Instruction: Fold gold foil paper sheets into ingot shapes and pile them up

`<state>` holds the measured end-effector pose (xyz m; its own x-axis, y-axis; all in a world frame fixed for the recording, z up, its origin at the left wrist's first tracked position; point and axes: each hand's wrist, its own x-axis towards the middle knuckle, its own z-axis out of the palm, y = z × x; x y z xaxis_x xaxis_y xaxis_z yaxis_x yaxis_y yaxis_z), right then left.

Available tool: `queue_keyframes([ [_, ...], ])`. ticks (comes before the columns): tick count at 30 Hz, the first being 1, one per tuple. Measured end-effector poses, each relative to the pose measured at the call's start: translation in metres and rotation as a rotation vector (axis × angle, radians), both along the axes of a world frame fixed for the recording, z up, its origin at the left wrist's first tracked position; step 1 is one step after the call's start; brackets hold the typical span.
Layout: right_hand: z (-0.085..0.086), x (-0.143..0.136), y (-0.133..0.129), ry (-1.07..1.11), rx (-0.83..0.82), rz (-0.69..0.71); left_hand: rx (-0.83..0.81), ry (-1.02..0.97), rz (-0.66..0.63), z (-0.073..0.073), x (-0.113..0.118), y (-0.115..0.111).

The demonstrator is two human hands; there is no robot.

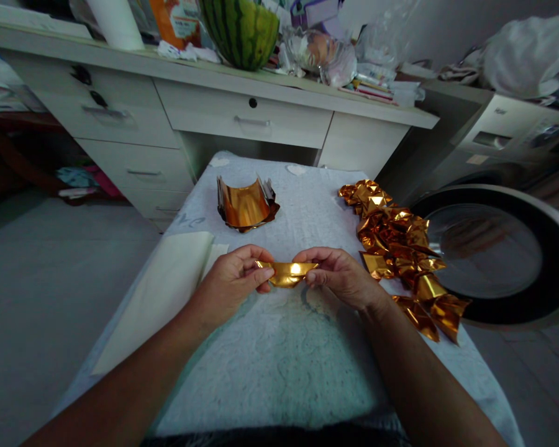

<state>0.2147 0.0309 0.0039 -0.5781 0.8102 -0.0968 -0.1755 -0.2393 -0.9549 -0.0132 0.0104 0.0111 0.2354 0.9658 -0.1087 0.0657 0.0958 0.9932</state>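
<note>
A small folded piece of gold foil paper [287, 273] is held level above the cloth-covered table [279, 372]. My left hand [242, 271] pinches its left end between thumb and fingers. Its right end is gripped the same way by my right hand [338, 275]. Beyond my hands stands a curved stack of gold foil sheets [246, 205]. Several folded gold foil pieces [394, 233] lie heaped along the table's right side, beside my right forearm. Pale paper [158, 292] lies flat at the left, near my left forearm.
A white desk with drawers [246, 115] stands behind the table, bearing a cut watermelon [245, 31], an orange packet [177, 22] and plastic bags. At the right, a washing machine's round door [489, 248] hangs open close to the table's edge.
</note>
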Motion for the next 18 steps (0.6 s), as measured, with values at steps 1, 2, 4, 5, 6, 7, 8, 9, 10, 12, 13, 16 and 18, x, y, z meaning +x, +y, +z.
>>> queue_keyframes([
  [1, -0.0002, 0.0006, 0.0001, 0.001, 0.011, -0.007, -0.007, -0.017, -0.009, 0.0001, -0.0002, -0.0001],
  [2, -0.0004, 0.0011, 0.0002, 0.003, 0.025, -0.014, -0.012, -0.036, -0.022, 0.0001, -0.0005, -0.0002],
  [4, -0.0009, 0.002, 0.0006, 0.012, 0.057, -0.034, -0.024, -0.075, -0.056, 0.0, -0.0012, -0.0006],
  [5, -0.0013, 0.0022, 0.001, 0.016, 0.071, -0.045, -0.029, -0.093, -0.075, 0.0001, -0.0015, -0.0008],
  [6, -0.0016, 0.0023, 0.0013, 0.018, 0.08, -0.054, -0.033, -0.107, -0.094, 0.0002, -0.0019, -0.0011],
  [7, -0.0019, 0.0023, 0.0017, 0.019, 0.084, -0.06, -0.038, -0.118, -0.109, 0.0004, -0.0023, -0.0014],
  [8, -0.0021, 0.0021, 0.0021, 0.019, 0.084, -0.063, -0.042, -0.126, -0.122, 0.0008, -0.0028, -0.0017],
  [9, -0.0022, 0.0019, 0.0023, 0.021, 0.083, -0.065, -0.044, -0.133, -0.133, 0.0012, -0.0032, -0.002],
  [10, -0.002, 0.0016, 0.0024, 0.022, 0.079, -0.068, -0.044, -0.136, -0.142, 0.0016, -0.0036, -0.0022],
  [12, -0.0012, 0.0012, 0.0023, 0.03, 0.069, -0.077, -0.037, -0.138, -0.157, 0.0026, -0.0043, -0.0027],
  [13, -0.0006, 0.001, 0.002, 0.036, 0.063, -0.084, -0.031, -0.137, -0.161, 0.0029, -0.0046, -0.0028],
  [16, 0.0009, 0.001, 0.0015, 0.048, 0.033, -0.091, -0.031, -0.131, -0.154, 0.0035, -0.0051, -0.0025],
  [18, 0.0014, 0.0015, 0.0016, 0.044, 0.007, -0.083, -0.042, -0.133, -0.14, 0.0036, -0.0052, -0.0019],
])
